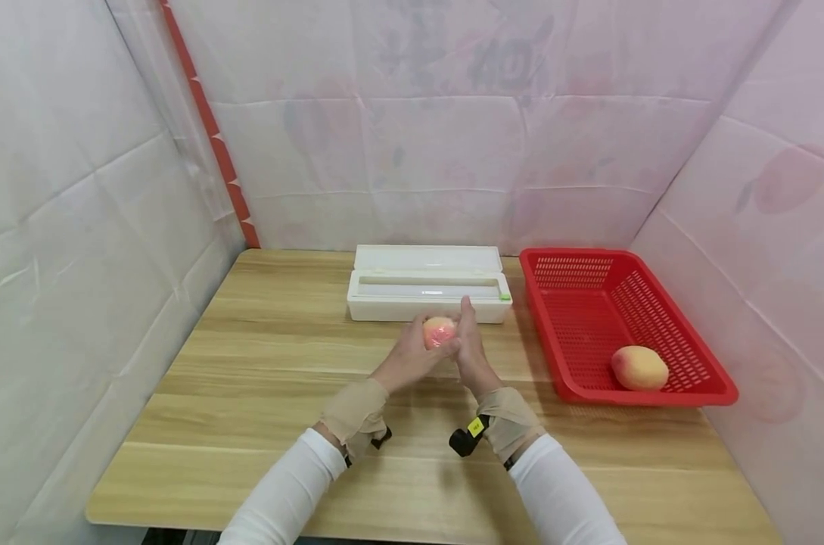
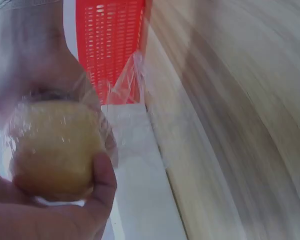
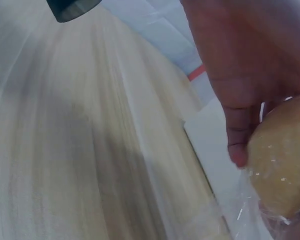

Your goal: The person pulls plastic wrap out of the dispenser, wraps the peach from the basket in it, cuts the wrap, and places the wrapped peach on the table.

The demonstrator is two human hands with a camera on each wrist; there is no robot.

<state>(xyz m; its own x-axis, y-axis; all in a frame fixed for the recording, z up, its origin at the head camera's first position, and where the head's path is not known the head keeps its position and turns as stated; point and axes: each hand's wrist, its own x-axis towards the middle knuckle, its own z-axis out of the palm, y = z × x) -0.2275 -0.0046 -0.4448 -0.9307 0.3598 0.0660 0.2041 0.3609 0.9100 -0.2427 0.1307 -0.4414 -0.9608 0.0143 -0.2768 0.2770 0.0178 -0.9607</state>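
Observation:
A yellow peach with a pink blush (image 1: 439, 332), wrapped in clear plastic film, is held above the table in front of the white box. My left hand (image 1: 413, 352) grips it, the fingers and thumb curled round its sides in the left wrist view. My right hand (image 1: 473, 352) touches its right side with fingers extended; the peach partly hides that hand in the left wrist view. A loose flap of cling film (image 2: 127, 82) sticks out from the fruit. Just behind the hands stands the long white film box (image 1: 428, 309), its lid (image 1: 427, 258) raised.
To the right, a red plastic basket (image 1: 551, 333) holds another peach (image 1: 639, 368) at its near end. A green tab (image 1: 505, 297) marks the box's right end. White sheeting (image 1: 439, 151) encloses the wooden table (image 1: 248, 424) at the back and sides.

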